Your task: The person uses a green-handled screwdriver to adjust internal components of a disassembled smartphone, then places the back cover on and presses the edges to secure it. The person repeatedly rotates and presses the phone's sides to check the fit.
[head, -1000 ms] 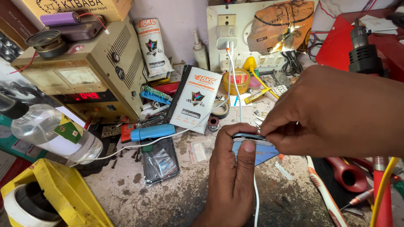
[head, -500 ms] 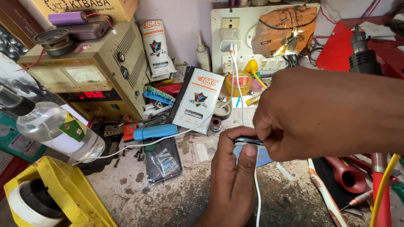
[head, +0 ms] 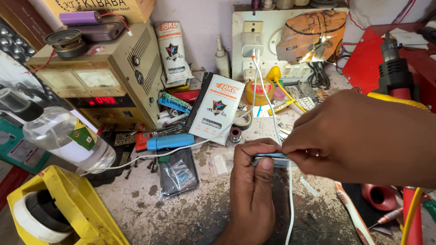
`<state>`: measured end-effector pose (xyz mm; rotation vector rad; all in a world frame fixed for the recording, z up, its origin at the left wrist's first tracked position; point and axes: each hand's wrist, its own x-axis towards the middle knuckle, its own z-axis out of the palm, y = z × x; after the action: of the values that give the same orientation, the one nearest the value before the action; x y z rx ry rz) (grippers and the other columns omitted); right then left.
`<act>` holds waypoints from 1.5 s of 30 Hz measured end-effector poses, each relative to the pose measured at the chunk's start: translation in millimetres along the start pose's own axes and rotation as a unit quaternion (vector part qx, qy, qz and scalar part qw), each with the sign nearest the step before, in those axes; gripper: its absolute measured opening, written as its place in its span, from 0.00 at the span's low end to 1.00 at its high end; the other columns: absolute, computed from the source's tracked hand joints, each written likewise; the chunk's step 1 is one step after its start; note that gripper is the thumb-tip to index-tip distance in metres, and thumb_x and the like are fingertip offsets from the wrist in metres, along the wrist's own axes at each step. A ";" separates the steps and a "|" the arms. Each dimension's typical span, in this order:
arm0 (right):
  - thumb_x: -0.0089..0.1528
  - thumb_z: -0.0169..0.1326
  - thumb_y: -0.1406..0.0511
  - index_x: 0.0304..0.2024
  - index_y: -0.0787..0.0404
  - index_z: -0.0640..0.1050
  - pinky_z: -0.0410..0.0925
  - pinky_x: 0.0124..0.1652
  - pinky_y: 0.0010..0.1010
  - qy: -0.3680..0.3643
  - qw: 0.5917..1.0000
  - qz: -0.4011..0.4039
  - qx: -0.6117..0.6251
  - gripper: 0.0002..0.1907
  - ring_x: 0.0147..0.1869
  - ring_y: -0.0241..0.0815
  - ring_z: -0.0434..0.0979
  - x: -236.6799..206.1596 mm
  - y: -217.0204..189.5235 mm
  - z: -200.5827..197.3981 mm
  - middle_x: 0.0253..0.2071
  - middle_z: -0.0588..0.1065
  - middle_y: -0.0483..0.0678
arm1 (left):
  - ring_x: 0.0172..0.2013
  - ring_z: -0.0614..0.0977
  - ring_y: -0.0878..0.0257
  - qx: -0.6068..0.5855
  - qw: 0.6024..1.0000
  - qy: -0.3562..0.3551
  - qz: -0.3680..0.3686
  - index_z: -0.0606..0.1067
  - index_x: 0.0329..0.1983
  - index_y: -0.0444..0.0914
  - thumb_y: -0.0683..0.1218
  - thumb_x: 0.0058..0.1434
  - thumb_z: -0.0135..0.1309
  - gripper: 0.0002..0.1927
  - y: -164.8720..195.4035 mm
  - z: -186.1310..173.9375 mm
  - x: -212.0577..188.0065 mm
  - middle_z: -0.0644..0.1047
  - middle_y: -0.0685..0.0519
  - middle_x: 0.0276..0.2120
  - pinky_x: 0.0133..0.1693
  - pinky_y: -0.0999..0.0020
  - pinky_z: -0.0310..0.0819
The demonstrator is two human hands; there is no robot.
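My left hand point(head: 252, 190) comes up from the bottom edge and grips a thin blue phone point(head: 271, 159) edge-on, thumb over its top. My right hand point(head: 359, 136) reaches in from the right, and its thumb and fingertips pinch the phone's right end. A white cable point(head: 269, 102) runs from a charger in the white socket board point(head: 247, 31) down to my right fingertips. More white cable point(head: 290, 204) hangs below the phone. The phone's right half is hidden under my fingers.
A beige power supply point(head: 104, 81) with a red display stands at the left, with a clear bottle point(head: 59, 136) and a yellow tape dispenser point(head: 68, 213) in front. A blue-handled tool point(head: 170, 141), a bagged dark phone point(head: 177, 174) and a white box point(head: 217, 109) lie mid-bench. Red-handled pliers point(head: 377, 195) lie at the right.
My right hand has shifted slightly left and closed tighter over the phone's right end. My left hand keeps the same grip.
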<state>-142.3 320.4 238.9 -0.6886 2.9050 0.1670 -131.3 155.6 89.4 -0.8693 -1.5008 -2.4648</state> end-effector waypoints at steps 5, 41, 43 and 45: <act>0.57 0.66 0.57 0.44 0.51 0.87 0.72 0.36 0.27 0.241 0.949 -0.072 0.191 0.13 0.37 0.35 0.84 -15.2 -2.7 24.6 0.36 0.85 0.41 | 0.52 0.75 0.63 0.006 1.000 0.024 0.005 0.66 0.54 0.33 0.44 0.78 0.38 0.10 0.9 3.6 -3.1 0.73 0.45 0.52 0.56 0.66 0.70; 0.50 0.67 0.70 0.38 0.62 0.83 0.73 0.47 0.31 0.520 0.827 0.027 0.211 0.13 0.44 0.40 0.83 -23.0 -45.0 98.9 0.38 0.81 0.45 | 0.49 0.75 0.59 0.133 0.987 0.012 0.089 0.65 0.53 0.32 0.43 0.80 0.38 0.08 -8.9 12.6 -14.2 0.70 0.43 0.49 0.56 0.62 0.71; 0.50 0.67 0.70 0.38 0.62 0.83 0.73 0.47 0.31 0.518 0.830 0.027 0.207 0.13 0.44 0.40 0.83 -23.9 -44.2 99.6 0.38 0.81 0.45 | 0.48 0.75 0.59 0.125 0.989 0.008 0.076 0.64 0.53 0.32 0.43 0.79 0.38 0.08 -9.0 13.1 -15.0 0.69 0.43 0.48 0.55 0.62 0.71; 0.50 0.67 0.70 0.38 0.61 0.82 0.72 0.47 0.31 0.518 0.831 0.020 0.203 0.13 0.44 0.39 0.83 -24.7 -43.6 99.5 0.39 0.81 0.45 | 0.49 0.75 0.59 0.130 0.988 0.013 0.087 0.64 0.53 0.33 0.43 0.80 0.38 0.08 -9.9 14.0 -15.3 0.69 0.43 0.49 0.55 0.62 0.71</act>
<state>-88.7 306.6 142.2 -0.7961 3.6948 -1.1496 -116.8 169.6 78.3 -0.8716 -1.6154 -2.0927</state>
